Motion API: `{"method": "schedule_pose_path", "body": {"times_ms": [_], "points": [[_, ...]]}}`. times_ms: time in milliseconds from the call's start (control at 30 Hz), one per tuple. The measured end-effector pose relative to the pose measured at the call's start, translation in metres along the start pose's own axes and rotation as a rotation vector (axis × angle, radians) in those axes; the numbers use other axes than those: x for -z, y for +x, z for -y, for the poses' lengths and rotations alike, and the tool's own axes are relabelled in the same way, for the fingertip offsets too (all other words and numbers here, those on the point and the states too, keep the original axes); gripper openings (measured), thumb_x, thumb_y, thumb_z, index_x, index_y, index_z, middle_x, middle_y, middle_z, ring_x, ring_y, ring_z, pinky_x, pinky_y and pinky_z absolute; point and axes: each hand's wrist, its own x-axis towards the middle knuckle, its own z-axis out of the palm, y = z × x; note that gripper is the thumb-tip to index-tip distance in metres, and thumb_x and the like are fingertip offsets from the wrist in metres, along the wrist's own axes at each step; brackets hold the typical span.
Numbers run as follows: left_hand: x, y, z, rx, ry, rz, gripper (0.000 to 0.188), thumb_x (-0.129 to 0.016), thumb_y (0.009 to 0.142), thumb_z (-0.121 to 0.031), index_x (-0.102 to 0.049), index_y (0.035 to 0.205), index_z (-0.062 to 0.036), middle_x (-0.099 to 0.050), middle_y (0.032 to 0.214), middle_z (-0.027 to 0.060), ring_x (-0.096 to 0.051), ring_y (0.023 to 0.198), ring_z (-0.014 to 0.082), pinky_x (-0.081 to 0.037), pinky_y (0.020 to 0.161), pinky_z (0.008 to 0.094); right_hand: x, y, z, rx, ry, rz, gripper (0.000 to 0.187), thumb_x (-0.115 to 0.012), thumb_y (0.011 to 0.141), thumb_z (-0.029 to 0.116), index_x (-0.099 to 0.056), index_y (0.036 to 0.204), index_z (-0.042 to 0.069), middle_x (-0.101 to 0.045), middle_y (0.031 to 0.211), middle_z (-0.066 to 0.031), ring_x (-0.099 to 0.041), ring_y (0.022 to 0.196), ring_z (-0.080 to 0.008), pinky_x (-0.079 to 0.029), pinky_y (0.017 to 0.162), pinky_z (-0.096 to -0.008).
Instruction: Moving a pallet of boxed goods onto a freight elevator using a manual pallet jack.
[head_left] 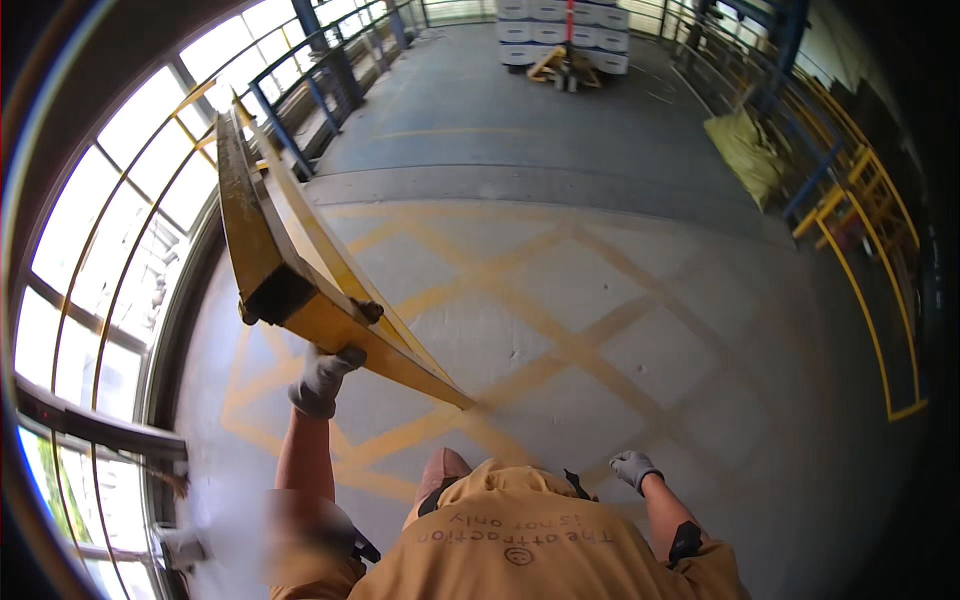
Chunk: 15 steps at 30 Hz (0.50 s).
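**Left Hand [323, 384] on Yellow Metal Frame [335, 325]**

The left hand, in a grey glove, is closed around the lower edge of the yellow metal frame, near the open, dark end of its thick beam. The frame is ahead and to the left of the person. The thick beam slopes up toward the upper left; a thinner bar runs beside it, and the two sides narrow to a tip near the middle of the view.

The right hand [636, 469], also gloved in grey, is apart from the frame, to the right of the brown shirt [520, 555]. Its fingers are curled in; whether anything lies within the palm cannot be told.

Beneath is a grey floor [505, 335] marked with crossed yellow lines [572, 346]. At left, windows [118, 265] line the wall, with a blue railing [281, 133] farther ahead. At right are a yellow-green sack [745, 152] and a yellow tubular gate [907, 411]. At the far end, a yellow pallet truck [545, 67] stands against stacked white boxes [548, 33].
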Motion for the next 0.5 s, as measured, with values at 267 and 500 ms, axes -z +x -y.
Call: {"method": "schedule_pose_path", "body": {"times_ms": [267, 500], "points": [[-0.114, 0.209, 0.055, 0.033, -0.034, 0.191, 0.066, -0.074, 0.059, -0.013, -0.046, 0.118, -0.0048, -0.057, 0.099, 0.0054, -0.054, 0.096, 0.0188, -0.044, 0.082, 0.0336, 0.035, 0.014, -0.012, -0.155, 0.407, 0.070, 0.013, -0.052, 0.079, 0.010, -0.063, 0.084, 0.006, -0.060, 0.070, -0.0044, -0.056, 0.064, -0.0125, -0.047, 0.062, -0.0268], [-0.234, 0.387, 0.097, -0.019, 0.035, 0.193, 0.040, -0.077, 0.066, -0.010, -0.054, 0.099, -0.0069, -0.056, 0.089, -0.0014, -0.053, 0.081, 0.0083, -0.045, 0.074, 0.0247, 0.092, 0.054, -0.037, -0.023, -0.064, 0.151, 0.015, -0.051, 0.085, 0.018, -0.063, 0.087, 0.009, -0.067, 0.083, -0.0007, -0.063, 0.075, -0.0139, -0.050, 0.066, -0.0301]]}}
